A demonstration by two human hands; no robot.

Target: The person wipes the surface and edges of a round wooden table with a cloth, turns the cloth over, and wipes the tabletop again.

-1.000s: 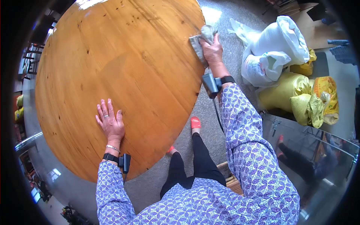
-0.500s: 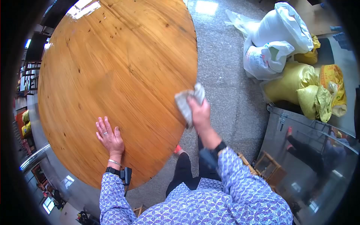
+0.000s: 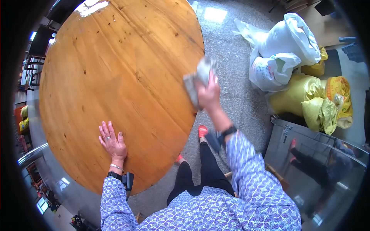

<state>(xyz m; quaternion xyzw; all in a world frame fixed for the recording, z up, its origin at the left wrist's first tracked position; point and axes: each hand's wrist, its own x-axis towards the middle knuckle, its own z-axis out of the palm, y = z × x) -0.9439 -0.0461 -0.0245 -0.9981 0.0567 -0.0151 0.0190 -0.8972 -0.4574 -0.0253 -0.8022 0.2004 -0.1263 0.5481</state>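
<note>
A large round wooden table [image 3: 111, 81] with a glossy top fills the left and middle of the view. My left hand [image 3: 113, 144] lies flat on its near part, fingers stretched out, holding nothing. At the table's right edge my right hand [image 3: 209, 94] grips a greyish-white cloth [image 3: 204, 71], part of which reaches past the rim. The cloth and this hand are somewhat blurred by motion. Part of the cloth is hidden behind the fingers.
White sacks [image 3: 287, 40] and yellow sacks [image 3: 295, 96] are piled at the right. Below them stands a shiny metal cabinet [image 3: 308, 154] that reflects a person. Grey stone floor [image 3: 235, 100] runs between table and sacks. Dark chairs [image 3: 36, 42] stand at the far left.
My right hand has moved with the cloth farther away along the table's right edge. My left hand rests at the same place. Both red shoes now show below the table.
</note>
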